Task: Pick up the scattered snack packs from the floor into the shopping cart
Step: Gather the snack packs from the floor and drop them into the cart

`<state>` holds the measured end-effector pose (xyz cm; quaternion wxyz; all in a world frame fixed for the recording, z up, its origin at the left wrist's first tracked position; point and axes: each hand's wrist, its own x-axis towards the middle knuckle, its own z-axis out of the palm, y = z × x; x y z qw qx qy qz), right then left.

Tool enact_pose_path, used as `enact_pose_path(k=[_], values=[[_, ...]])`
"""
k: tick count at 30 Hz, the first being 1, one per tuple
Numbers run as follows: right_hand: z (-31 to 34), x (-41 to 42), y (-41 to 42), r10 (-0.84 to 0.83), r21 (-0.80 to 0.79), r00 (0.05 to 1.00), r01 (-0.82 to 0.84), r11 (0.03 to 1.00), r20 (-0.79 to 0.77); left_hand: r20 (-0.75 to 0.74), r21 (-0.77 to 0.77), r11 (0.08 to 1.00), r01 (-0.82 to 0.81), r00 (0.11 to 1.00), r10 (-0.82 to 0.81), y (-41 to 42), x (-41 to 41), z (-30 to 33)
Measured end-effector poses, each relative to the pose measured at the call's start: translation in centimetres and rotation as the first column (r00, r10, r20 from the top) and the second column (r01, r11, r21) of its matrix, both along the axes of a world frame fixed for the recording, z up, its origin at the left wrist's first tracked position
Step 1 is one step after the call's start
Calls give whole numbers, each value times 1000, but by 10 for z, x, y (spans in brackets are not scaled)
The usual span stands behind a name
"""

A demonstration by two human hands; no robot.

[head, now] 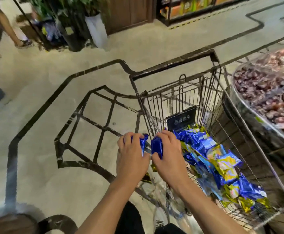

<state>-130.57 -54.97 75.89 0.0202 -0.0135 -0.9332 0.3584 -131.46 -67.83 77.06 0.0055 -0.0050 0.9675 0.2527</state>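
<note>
My left hand grips a blue foil snack pack just outside the left rim of the wire shopping cart. My right hand grips another blue snack pack at the cart's left edge. Both hands are side by side, almost touching. Inside the cart lies a heap of blue and yellow snack packs along its bottom. A gold pack peeks out below my left wrist, partly hidden.
A round bin of brown wrapped goods stands right of the cart. A person's legs walk at the far left. Potted plants and a white planter stand at the back, shelves behind. The beige floor has dark inlaid lines.
</note>
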Motion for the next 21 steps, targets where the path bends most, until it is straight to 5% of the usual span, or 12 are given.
enact_pose_path(k=[9, 21], values=[[-7, -81, 2, -308, -17, 951, 309, 951, 38, -14, 94, 957, 276, 961, -276, -2, -133, -3], [-12, -99, 58, -671, -117, 740, 672, 732, 53, -40, 113, 768, 630, 775, -630, 91, -196, -7]])
